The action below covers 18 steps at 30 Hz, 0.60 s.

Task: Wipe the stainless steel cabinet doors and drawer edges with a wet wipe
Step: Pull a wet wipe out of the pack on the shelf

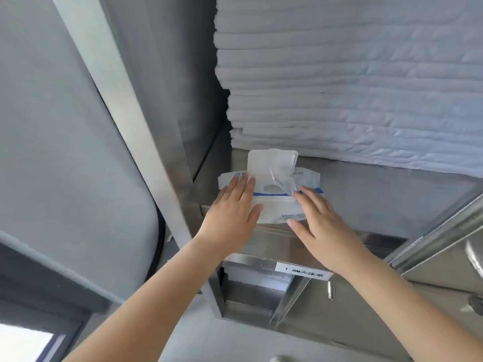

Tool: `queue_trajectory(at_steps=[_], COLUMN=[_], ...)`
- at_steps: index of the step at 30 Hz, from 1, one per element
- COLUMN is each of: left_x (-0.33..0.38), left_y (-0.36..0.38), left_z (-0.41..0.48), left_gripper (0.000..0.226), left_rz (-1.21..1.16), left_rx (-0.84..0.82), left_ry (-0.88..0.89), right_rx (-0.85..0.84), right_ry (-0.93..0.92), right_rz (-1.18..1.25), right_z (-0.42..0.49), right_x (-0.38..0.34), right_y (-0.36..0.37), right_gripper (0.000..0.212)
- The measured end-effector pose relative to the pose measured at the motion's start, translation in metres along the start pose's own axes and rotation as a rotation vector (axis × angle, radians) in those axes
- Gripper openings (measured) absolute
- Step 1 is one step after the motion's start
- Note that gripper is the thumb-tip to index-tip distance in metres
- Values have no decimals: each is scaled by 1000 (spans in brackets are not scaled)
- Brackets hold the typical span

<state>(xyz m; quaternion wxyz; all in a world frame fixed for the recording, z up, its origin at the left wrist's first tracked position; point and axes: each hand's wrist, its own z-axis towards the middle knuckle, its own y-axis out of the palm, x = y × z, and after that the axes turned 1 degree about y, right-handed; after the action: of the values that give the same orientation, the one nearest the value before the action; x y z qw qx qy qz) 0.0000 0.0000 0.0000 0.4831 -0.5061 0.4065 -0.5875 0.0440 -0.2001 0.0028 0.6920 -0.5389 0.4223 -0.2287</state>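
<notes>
Left hand (232, 212) flat, fingers straight, on wet wipe pack (311, 178); right hand (321, 223) likewise; lid (264, 159) raised, steel shelf (379, 197) beneath.

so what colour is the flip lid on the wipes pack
The flip lid is white; head view.

- A stainless steel shelf (366, 194) carries two loads.
- A tall stack of folded white linen (352, 100) fills the rear.
- A wet wipe pack (271, 205), its lid (264, 159) flipped up, lies at the front left edge, near the stack.
</notes>
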Motion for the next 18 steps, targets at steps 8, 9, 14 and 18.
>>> queue_trajectory(at_steps=[8, 9, 14, 18], left_x=[-2, -2, -2, -3], left_y=[16, 16, 22, 24], left_z=[-3, -4, -4, -4], left_gripper=[51, 50, 50, 50], left_rz=[77, 79, 26, 24], left_rx=[113, 138, 140, 146], left_ry=[14, 16, 7, 13], right_rx=[67, 62, 132, 142], right_ry=[-149, -151, -150, -322], right_rz=[-267, -287, -216, -266], right_z=[5, 4, -2, -7], right_x=[16, 16, 5, -10], right_y=[10, 10, 11, 20], right_gripper=[60, 60, 57, 49])
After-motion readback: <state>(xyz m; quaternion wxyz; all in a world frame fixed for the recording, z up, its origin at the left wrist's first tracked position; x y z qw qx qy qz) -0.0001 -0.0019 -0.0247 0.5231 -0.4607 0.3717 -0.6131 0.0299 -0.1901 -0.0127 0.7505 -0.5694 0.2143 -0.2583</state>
